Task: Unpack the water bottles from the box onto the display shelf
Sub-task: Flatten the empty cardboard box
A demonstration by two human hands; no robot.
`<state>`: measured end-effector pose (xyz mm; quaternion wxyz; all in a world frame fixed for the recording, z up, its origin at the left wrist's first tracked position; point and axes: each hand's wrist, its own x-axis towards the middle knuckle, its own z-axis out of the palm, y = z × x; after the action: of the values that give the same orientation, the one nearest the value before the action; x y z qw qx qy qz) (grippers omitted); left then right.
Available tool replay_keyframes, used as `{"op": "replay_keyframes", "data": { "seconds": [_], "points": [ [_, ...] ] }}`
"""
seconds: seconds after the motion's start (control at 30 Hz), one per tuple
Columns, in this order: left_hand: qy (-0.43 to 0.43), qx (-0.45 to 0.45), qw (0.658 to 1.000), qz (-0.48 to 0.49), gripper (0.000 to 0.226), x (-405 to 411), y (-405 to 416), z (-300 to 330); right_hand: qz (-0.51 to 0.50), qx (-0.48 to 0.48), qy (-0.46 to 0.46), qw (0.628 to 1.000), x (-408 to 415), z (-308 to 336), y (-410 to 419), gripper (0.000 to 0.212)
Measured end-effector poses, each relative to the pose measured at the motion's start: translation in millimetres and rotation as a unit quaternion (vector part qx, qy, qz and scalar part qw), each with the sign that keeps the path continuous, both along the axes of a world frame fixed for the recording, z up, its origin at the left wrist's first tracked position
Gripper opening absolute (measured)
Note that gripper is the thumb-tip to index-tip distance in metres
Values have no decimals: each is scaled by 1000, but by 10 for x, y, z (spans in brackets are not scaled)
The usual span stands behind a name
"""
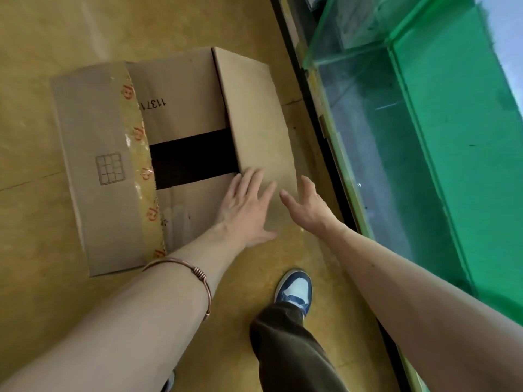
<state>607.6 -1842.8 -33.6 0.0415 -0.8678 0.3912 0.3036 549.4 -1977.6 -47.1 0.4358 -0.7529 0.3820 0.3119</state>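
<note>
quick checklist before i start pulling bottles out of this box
1. Outer flaps open: ok. The left flap and right flap of the box are folded out.
2. Inner flaps open: not ok. They cover most of the opening, leaving only a dark gap.
3. Bottles in sight: cannot tell. The gap shows nothing.
4. Hands free: ok. The left hand lies flat at the right flap's near end; the right hand is open beside it.
5. Shelf within reach: ok, probably. The glass display shelf stands right next to the box.
</note>
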Motion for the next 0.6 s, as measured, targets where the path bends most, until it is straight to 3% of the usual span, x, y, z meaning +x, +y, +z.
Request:
{"op": "replay_keyframes", "data": {
  "seconds": [0.17, 0.37, 0.47, 0.6],
  "points": [
    [-88, 33, 995, -43, 101, -160, 9, -252, -81, 48, 43, 995, -68, -344, -44, 83],
    [-95, 7, 995, -25, 102, -216, 32, -339, -169, 111, 38, 979, -53, -483, -5, 83],
    [-75, 0, 997, -16, 100, -230, 90, -273, -164, 89, 37, 982, -54, -372, 17, 82],
    [-27, 5, 999, 22, 95, -292, 176, -84, -172, -7, 9, 985, -125, -34, -60, 69]
  ]
}}
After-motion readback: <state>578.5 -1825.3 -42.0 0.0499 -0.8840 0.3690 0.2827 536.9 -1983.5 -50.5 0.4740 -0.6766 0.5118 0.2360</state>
